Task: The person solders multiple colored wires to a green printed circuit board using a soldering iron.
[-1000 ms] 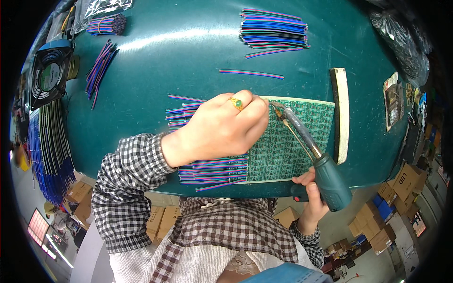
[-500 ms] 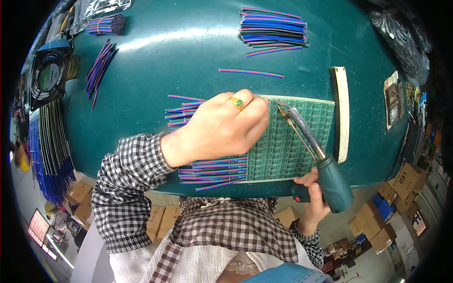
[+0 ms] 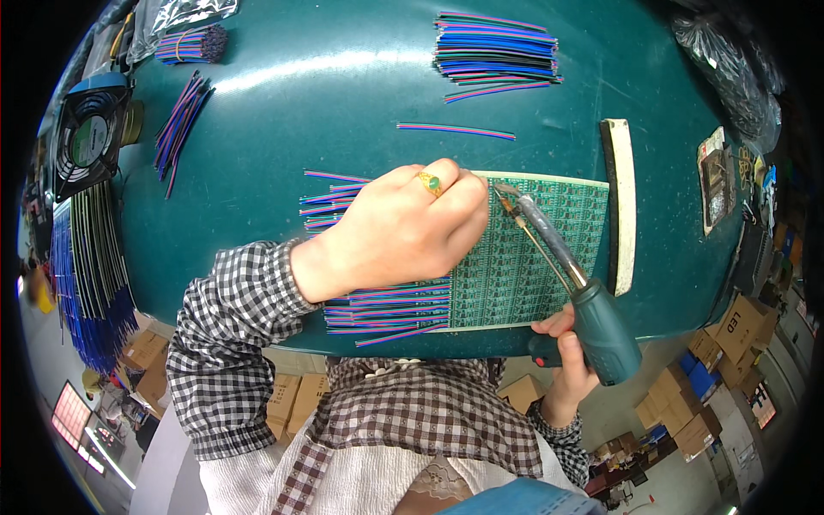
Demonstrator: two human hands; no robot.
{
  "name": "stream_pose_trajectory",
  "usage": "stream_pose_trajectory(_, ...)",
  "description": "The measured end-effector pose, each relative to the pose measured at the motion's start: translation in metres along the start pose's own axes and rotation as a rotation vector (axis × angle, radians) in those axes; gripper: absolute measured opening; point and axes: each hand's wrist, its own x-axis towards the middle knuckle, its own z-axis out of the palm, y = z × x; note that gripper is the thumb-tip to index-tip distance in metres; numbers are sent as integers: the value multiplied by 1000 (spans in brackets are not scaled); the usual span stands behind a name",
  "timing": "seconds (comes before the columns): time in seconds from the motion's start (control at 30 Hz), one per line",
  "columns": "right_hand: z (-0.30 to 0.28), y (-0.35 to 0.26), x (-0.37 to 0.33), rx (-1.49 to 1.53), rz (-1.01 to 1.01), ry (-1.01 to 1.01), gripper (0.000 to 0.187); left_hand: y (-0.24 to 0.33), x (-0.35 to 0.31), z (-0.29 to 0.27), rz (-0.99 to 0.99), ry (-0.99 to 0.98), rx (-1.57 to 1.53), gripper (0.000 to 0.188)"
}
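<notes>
In the head view, we curl our left hand (image 3: 408,225) over the upper left of the green circuit-board panel (image 3: 541,257); its fingertips are hidden, so we cannot tell what it pinches. Our right hand (image 3: 566,378) grasps the soldering gun (image 3: 605,330), its tip near those knuckles. The panel lies on the green table (image 3: 300,120), multicoloured wires (image 3: 386,314) along its left edge, a white-and-black bar (image 3: 623,206) just beside its right.

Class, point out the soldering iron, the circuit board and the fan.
Soldering iron (image 3: 604,328): head view, on its green handle.
Circuit board (image 3: 515,266): head view, near its middle.
Fan (image 3: 88,141): head view, on its round hub.
</notes>
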Motion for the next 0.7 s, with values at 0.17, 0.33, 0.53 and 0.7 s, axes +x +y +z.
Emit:
stream_pose_trajectory(0.17,1,-2,1,-8,26,14,41,-1,0,-1,-5,4,-27,34)
stream_pose_trajectory(0.33,1,-2,1,-33,30,9,40,-1,0,-1,-1,-12,-21,34)
stream_pose_trajectory(0.53,0,0,0,-9,-8,-2,39,-1,0,-1,-1,-7,-24,34)
stream_pose_trajectory(0.7,-3,0,2,-25,-49,1,39,-1,0,-1,-2,-7,-9,34)
